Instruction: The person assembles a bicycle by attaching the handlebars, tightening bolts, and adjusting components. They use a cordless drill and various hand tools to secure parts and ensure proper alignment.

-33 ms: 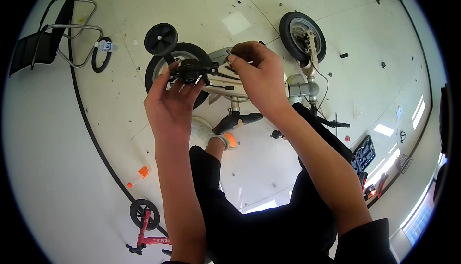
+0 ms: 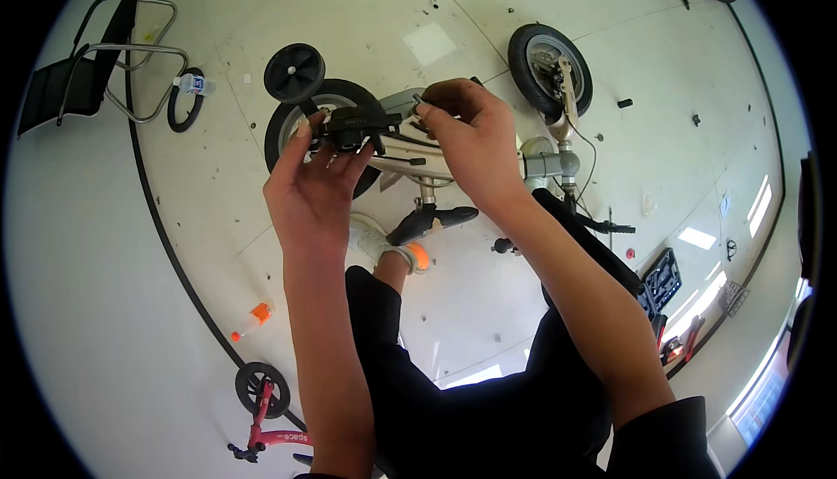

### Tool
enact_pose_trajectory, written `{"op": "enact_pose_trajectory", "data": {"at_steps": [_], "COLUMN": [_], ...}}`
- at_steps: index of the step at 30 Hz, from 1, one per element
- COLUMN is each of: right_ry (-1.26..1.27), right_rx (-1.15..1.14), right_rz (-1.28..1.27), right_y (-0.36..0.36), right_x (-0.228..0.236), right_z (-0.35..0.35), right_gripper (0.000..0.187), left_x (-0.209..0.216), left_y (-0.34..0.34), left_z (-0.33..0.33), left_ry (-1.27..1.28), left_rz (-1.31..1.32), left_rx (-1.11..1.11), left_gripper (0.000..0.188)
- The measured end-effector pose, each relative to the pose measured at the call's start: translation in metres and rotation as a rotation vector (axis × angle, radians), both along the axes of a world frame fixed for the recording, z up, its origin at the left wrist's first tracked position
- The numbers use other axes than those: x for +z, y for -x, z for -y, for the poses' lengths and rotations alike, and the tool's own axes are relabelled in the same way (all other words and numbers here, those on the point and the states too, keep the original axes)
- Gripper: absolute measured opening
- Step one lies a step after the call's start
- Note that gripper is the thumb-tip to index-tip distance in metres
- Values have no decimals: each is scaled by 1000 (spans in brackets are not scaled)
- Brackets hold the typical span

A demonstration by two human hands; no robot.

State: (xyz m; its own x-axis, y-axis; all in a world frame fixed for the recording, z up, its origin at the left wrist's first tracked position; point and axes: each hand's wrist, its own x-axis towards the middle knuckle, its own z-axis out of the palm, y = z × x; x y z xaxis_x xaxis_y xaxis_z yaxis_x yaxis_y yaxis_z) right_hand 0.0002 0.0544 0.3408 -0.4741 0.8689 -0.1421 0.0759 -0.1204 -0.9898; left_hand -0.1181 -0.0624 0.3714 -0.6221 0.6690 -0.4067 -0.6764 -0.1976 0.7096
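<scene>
My left hand (image 2: 316, 187) is closed round a black plastic-and-metal bike part (image 2: 353, 129), whose exact kind I cannot make out. Between thumb and forefinger, my right hand (image 2: 475, 139) pinches a small silver metal pin (image 2: 419, 99) just right of that part. Below both hands a cream-coloured small bike (image 2: 410, 152) lies on its side on the floor. Its near wheel (image 2: 277, 135) is partly hidden by my left hand and the black part. A black training wheel (image 2: 295, 73) sticks up beside that wheel. The bike's other wheel (image 2: 549, 69) is at the far right.
A black pedal-like piece (image 2: 432, 222) lies by my shoe (image 2: 370, 239). Left are a chair (image 2: 78, 87), a black tyre (image 2: 185, 111) and an orange-capped bottle (image 2: 253, 320). A red balance bike (image 2: 261, 409) stands lower left; an open tool case (image 2: 664, 278) lies right. Small parts dot the floor.
</scene>
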Motion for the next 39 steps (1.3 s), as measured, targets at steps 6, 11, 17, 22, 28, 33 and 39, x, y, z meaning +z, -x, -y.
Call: {"op": "enact_pose_trajectory", "data": {"at_steps": [6,11,17,22,28,33,39], "right_ry": [413,661,650,641,629,635,588], "right_rx": [9,30,-4,-47,-74,-56,-127], "right_rz": [-169,-259,-327,-356,-368,-373,-390], "right_y": [-2,-8,-12,-12,-17,-17,-16], "right_x": [-2,5,8,7,6,11,10], "right_z": [-6,-9,-12,-17,-20,-19,-18], "right_gripper": [23,28,27,24,26,27,25], "left_x": [5,7,10,8,6,5,-4], "left_y": [-4,-3,-9,-8,-13,-14,-25], "left_z": [0,2,-3,-4,-8,-7,-11], "left_ry": [-167,-138,-149,-174,-143,-166,-83], "left_rz": [-221,-420,-396,-432,-429,-440,-352], "left_rx": [-140,-325,-406,-410,-417,-410,-394], "left_gripper": [69,93,87,80,74,68,57]}}
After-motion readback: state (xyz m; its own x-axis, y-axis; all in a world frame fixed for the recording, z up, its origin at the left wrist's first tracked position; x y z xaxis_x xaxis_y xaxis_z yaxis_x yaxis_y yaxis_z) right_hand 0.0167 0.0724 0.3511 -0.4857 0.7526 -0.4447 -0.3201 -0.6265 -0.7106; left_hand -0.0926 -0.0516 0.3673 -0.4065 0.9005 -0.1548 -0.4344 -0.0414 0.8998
